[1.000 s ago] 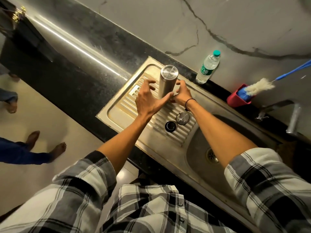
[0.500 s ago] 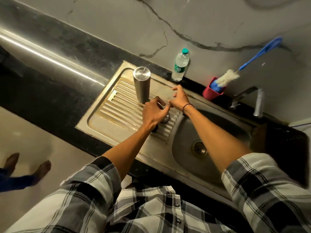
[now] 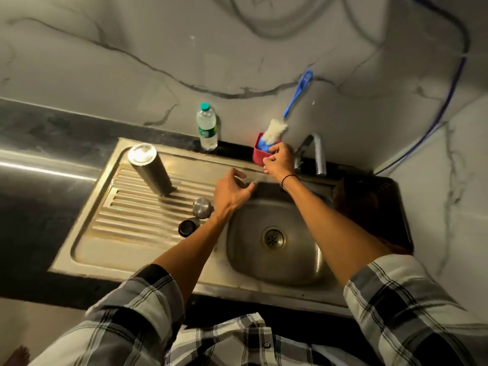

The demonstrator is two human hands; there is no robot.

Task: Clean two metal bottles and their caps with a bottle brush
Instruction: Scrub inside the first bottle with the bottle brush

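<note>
One metal bottle [image 3: 149, 170] stands on the sink's ribbed drainboard [image 3: 126, 217], its flat end facing up. Beside the basin lie a silver cap [image 3: 202, 207] and a black cap [image 3: 188, 227]. The bottle brush [image 3: 276, 128], with white bristles and a blue handle, stands in a red cup [image 3: 258, 155] behind the sink. My right hand [image 3: 278, 161] is at the cup's rim with fingers curled; whether it grips anything is hidden. My left hand [image 3: 232, 191] hovers with loose fingers over the basin's back left corner, holding nothing.
A plastic water bottle [image 3: 207, 128] stands against the wall behind the drainboard. The tap [image 3: 318, 154] arches over the basin [image 3: 298, 262] just right of the red cup. A dark object [image 3: 369, 204] sits on the counter at the right. A blue hose [image 3: 454, 75] runs down the wall.
Both hands left the caps and the bottle. My right hand moved back to the red cup with the brush, and my left hand lifted toward the basin's rear edge. The camera swung right.
</note>
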